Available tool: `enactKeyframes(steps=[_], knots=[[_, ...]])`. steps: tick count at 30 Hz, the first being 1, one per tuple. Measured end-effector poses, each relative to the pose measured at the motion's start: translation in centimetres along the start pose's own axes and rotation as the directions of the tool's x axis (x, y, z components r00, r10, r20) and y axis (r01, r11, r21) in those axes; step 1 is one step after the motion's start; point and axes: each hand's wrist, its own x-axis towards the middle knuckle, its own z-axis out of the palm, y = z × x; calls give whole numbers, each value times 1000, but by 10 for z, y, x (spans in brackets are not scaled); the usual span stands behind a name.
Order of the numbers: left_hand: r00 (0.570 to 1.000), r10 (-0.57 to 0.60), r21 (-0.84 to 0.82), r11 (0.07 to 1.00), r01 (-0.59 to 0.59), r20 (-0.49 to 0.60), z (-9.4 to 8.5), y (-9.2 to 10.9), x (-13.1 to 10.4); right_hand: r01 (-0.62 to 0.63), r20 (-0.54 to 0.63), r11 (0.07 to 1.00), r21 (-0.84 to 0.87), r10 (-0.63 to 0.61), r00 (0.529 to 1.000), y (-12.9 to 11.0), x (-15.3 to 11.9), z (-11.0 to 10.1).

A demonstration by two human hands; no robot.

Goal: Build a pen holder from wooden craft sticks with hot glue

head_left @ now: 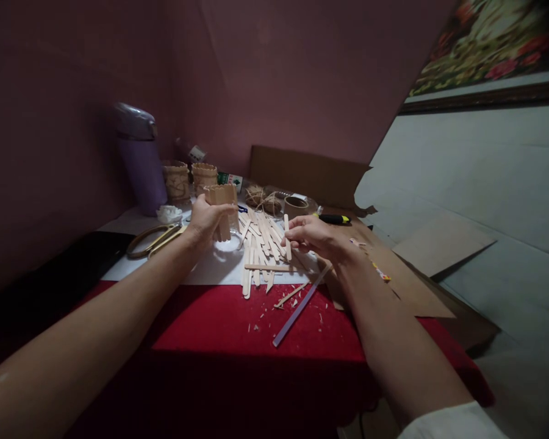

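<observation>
My left hand (205, 218) is wrapped round a small cup covered in upright popsicle sticks (223, 212), raised over the white sheet. Between the fingertips of my right hand (308, 233) a single popsicle stick (287, 238) is pinched, standing nearly upright. A loose heap of popsicle sticks (263, 235) spreads between my hands. One more popsicle stick (269, 267) lies crosswise at the heap's near side. Behind my left hand stand two finished-looking stick-covered cups (176, 181) with twine round at least one.
Scissors (158, 239) lie at left, near a purple tumbler (141, 164). Twine balls (263, 198), a tape roll (296, 206) and a black-yellow cutter (333, 219) sit behind. A purple strip (299, 308) and wood scraps rest on red cloth (201, 317); cardboard (407, 286) lies right.
</observation>
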Motion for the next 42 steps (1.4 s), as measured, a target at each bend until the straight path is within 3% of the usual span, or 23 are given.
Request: enactKeyframes(steps=[2,5,8,11,14,18,23,37,42], knots=[[1000,-9,-19,1000,10,27,1,1,-1,25,22,986,163,-29,999,0,-1,3],[995,-22,-70,997,29,99,3,5,-7,131,24,958,256,-142,990,0,0,8],[967,-115,-142,979,150,228,5,11,-15,244,-1,908,341,-259,966,-2,0,14],[871,-280,-149,919,365,404,9,17,-24,353,-34,828,436,-376,926,-5,0,19],[772,-310,-152,874,461,555,12,18,-31,472,-94,743,475,-490,867,-8,-1,24],[663,-273,-137,857,496,697,15,14,-35,555,-187,682,476,-538,822,-11,-3,28],[597,-181,-135,886,444,781,18,10,-41,586,-243,647,488,-544,803,-13,-4,32],[708,-198,-64,943,325,678,21,15,-51,625,-320,742,243,-547,773,-17,-10,34],[765,-127,-115,960,254,632,25,15,-55,668,-334,724,169,-595,730,-15,-6,34]])
